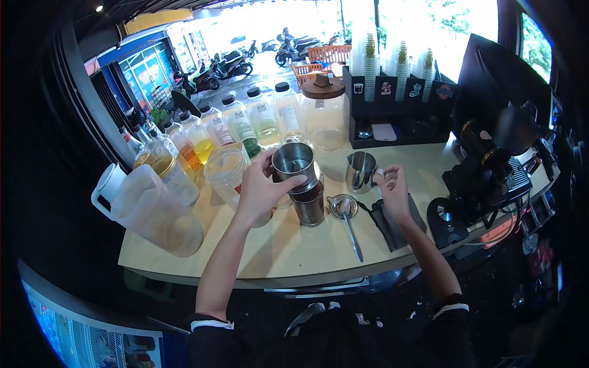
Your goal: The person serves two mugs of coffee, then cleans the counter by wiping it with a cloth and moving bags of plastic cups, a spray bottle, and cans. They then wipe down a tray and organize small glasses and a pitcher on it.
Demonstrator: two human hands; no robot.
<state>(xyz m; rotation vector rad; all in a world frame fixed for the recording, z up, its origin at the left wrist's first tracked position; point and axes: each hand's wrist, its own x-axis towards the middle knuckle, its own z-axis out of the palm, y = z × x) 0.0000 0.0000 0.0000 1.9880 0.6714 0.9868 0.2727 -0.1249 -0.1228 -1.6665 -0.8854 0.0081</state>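
Observation:
My left hand (261, 184) wraps round a steel cup (293, 162), its open mouth facing up. Directly beneath the cup is a dark, shiny cylinder (311, 211) standing on the counter; whether the two touch is hard to make out. With fingers closed at its handle, my right hand (396, 190) grips a steel milk pitcher (360, 173), which appears to stand on the counter. Between the hands lies a small round strainer (342, 206), with a long-handled spoon (353, 240) across it pointing towards me. A black cloth (399, 230) lies below my right hand.
Plastic pitchers (156, 211) and a clear tub (224, 168) crowd the left side. Several capped bottles (264, 119) and a wooden-lidded jar (325, 119) line the back. A black cup rack (399, 110) stands behind; a coffee machine (491, 159) and grinder-like device (446, 218) occupy the right.

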